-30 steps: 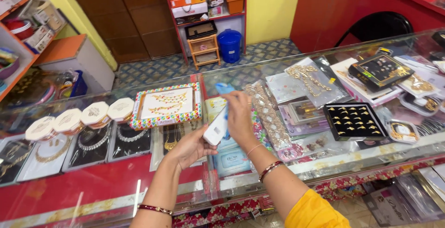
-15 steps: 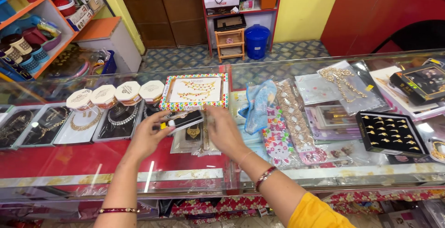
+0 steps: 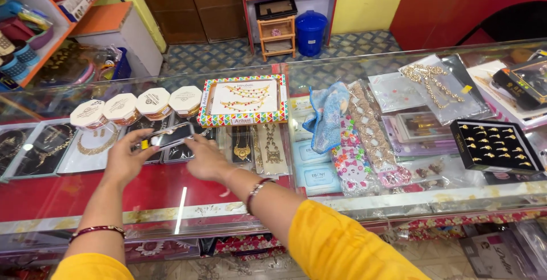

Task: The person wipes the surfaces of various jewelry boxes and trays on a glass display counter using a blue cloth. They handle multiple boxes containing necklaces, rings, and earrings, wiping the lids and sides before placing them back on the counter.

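A glass table (image 3: pixel 171 200) carries jewellery; four white octagonal boxes (image 3: pixel 137 104) sit in a row at the left, just beside a flat box with a multicoloured border (image 3: pixel 244 100) holding gold necklaces; a blue cloth (image 3: pixel 326 117) lies to its right, touching beaded strips in clear packets (image 3: pixel 370 132); a black tray of gold rings (image 3: pixel 493 144) sits at the right edge; beyond the table, a blue bin (image 3: pixel 311 32) stands on the patterned floor (image 3: pixel 211 58) beside a small wooden rack (image 3: pixel 276 35).
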